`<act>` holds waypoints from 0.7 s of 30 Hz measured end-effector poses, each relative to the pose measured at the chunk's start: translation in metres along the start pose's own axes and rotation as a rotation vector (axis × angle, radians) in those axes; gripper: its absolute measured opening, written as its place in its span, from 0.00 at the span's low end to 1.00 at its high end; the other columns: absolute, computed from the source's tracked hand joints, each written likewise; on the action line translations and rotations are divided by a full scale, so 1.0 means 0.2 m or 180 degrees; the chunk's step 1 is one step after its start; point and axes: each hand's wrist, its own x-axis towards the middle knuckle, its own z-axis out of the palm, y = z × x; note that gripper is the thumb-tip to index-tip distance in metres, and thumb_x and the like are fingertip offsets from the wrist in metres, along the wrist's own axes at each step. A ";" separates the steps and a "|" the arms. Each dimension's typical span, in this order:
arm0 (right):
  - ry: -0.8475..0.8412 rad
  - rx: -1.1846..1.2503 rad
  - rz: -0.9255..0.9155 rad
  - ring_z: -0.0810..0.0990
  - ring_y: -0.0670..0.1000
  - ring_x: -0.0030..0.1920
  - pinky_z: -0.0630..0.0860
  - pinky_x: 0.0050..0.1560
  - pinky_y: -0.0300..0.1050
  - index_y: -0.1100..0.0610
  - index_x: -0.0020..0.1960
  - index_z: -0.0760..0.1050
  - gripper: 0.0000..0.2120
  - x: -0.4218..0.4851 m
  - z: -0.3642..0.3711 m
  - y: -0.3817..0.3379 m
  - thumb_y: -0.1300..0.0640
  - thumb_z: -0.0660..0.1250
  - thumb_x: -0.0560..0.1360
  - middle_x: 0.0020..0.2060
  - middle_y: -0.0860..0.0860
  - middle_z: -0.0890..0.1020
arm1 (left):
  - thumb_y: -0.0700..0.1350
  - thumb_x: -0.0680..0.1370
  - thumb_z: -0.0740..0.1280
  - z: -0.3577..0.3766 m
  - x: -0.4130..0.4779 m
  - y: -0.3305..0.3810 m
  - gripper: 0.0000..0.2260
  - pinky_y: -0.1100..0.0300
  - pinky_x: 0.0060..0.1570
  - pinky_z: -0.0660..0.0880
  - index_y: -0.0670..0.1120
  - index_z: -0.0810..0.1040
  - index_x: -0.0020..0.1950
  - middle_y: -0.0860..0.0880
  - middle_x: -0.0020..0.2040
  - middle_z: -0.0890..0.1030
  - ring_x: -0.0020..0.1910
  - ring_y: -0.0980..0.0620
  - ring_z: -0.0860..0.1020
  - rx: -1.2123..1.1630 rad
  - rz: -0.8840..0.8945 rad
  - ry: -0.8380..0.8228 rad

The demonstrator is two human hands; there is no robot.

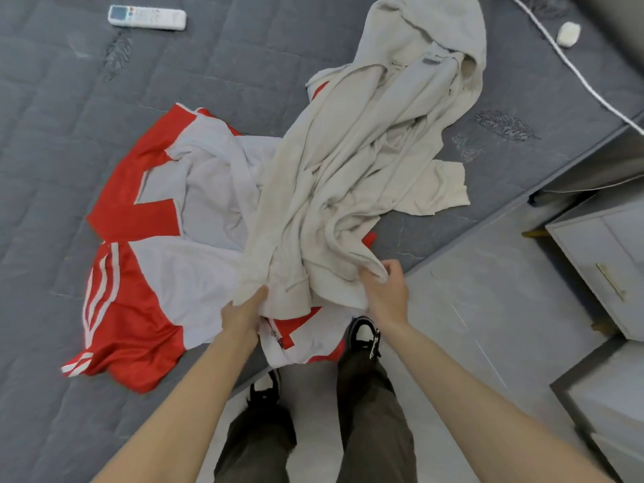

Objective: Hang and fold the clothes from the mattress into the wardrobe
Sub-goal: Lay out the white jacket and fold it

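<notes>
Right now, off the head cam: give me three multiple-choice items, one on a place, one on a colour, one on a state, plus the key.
1. Where does the remote lie?
A. on top of the clothes
B. on the mattress, apart from the clothes
C. on the floor

2. What colours is the sports top under the beige hoodie?
A. blue and black
B. red and white
C. green and yellow

3. What are the hands doing?
A. both hang free
B. only one holds cloth
C. both grip the hoodie's near edge

Key:
1 B, it rests on bare grey quilting at the far left.
2 B, red panels with white stripes show.
3 C, the left hand and right hand each hold beige cloth.
</notes>
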 end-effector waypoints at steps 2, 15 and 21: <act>0.0160 0.0148 -0.0054 0.73 0.44 0.36 0.69 0.32 0.32 0.52 0.41 0.68 0.10 -0.08 0.00 0.01 0.56 0.71 0.74 0.36 0.45 0.75 | 0.39 0.73 0.73 -0.03 -0.02 0.01 0.23 0.50 0.58 0.75 0.36 0.73 0.67 0.39 0.62 0.78 0.61 0.40 0.77 0.0002 0.0095 -0.0230; 0.2503 0.0934 -0.0132 0.75 0.46 0.39 0.68 0.37 0.29 0.60 0.51 0.76 0.06 -0.48 -0.11 -0.15 0.58 0.65 0.78 0.39 0.48 0.76 | 0.42 0.81 0.58 -0.22 -0.45 0.42 0.09 0.66 0.42 0.70 0.41 0.68 0.60 0.54 0.48 0.77 0.43 0.59 0.76 0.0494 0.3716 0.0653; 0.1975 0.0402 -0.1067 0.73 0.41 0.38 0.68 0.38 0.26 0.56 0.50 0.78 0.05 -0.61 -0.01 -0.19 0.62 0.69 0.75 0.38 0.47 0.78 | 0.32 0.75 0.61 -0.19 -0.53 0.40 0.16 0.68 0.51 0.71 0.53 0.73 0.52 0.59 0.55 0.79 0.53 0.54 0.77 0.1919 0.4717 -0.0784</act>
